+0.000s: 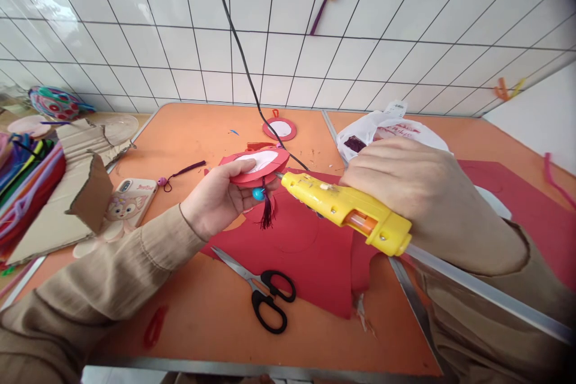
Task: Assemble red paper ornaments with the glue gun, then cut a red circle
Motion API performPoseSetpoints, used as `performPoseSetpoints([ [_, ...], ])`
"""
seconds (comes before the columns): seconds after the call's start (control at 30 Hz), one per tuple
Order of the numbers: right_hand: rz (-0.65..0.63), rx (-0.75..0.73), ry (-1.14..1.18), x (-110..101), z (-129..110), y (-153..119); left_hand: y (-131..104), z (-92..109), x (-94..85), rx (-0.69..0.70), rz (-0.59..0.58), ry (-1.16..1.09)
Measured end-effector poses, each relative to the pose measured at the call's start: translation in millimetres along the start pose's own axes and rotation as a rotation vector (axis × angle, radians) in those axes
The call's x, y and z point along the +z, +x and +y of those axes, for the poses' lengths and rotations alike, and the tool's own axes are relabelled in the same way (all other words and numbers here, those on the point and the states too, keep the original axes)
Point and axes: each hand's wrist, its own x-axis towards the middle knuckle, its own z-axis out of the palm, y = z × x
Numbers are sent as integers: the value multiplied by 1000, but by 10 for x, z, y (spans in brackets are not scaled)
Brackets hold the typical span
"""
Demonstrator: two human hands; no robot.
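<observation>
Between thumb and fingers, my left hand [215, 199] grips a red paper ornament [234, 178] with a white oval centre. A blue bead [258, 194] and a dark purple tassel [267, 213] hang below its edge. My right hand [396, 177] is wrapped round a yellow hot glue gun [333, 198], its nozzle at the ornament's right edge; whether it touches I cannot tell. A long clear glue stick [490, 291] sticks out of the gun's rear. Red paper sheets [310, 264] lie beneath both hands, with black-handled scissors [270, 300] on their near edge.
At the back lies another red ornament [292, 130], by a black cable [238, 42]. A white plastic bag [423, 132] is behind my right hand. On the left are a phone [135, 201], a beaded tassel [184, 171], cut cardboard [90, 192] and colourful pipe cleaners [31, 186].
</observation>
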Motion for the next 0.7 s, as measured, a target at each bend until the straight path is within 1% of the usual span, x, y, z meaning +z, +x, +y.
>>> performPoseSetpoints([
  [0.2,-8,4,41,-56,-3,17,18,-10,-12,-2,2,-2],
  [0.3,-37,-1,51,-62,-19,40,28,-15,-8,-4,-2,-11],
  [0.47,27,11,50,-5,-15,20,-2,-25,29,-10,23,1],
  [0.6,10,9,37,27,-13,-2,-21,-31,60,-17,29,24],
  [0.7,19,12,31,7,-24,9,-19,-33,70,-15,24,29],
])
